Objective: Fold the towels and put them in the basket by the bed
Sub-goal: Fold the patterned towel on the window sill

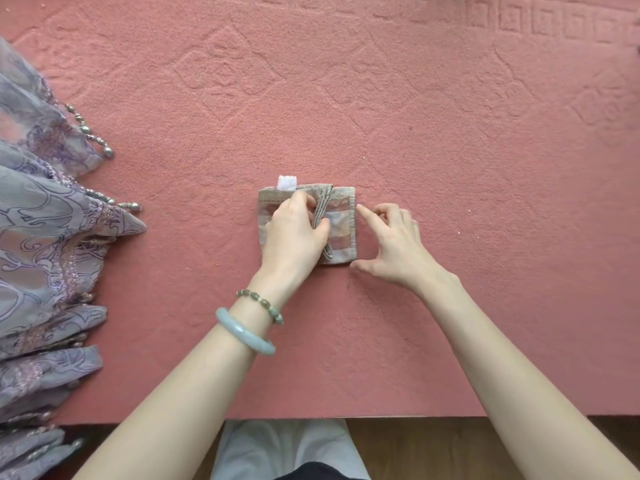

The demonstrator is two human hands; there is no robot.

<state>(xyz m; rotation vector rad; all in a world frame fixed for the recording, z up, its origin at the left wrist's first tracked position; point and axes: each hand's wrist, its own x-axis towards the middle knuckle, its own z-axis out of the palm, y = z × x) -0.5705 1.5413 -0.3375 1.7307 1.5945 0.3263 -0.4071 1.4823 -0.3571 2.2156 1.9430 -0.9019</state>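
A small striped towel (343,223), beige and pink, lies folded into a square on the pink bedspread (381,116) in the middle of the view. A white tag (287,182) sticks out at its far left corner. My left hand (294,233) lies on the towel's left half and pinches a raised fold of the cloth between thumb and fingers. My right hand (391,244) rests on the bedspread just right of the towel, its forefinger tip and thumb at the towel's right edge, holding nothing. No basket is in view.
A lilac patterned cloth with beaded fringe (45,237) is draped over the bed's left side. The bed's near edge runs along the bottom, with wooden floor (415,448) and my legs below it.
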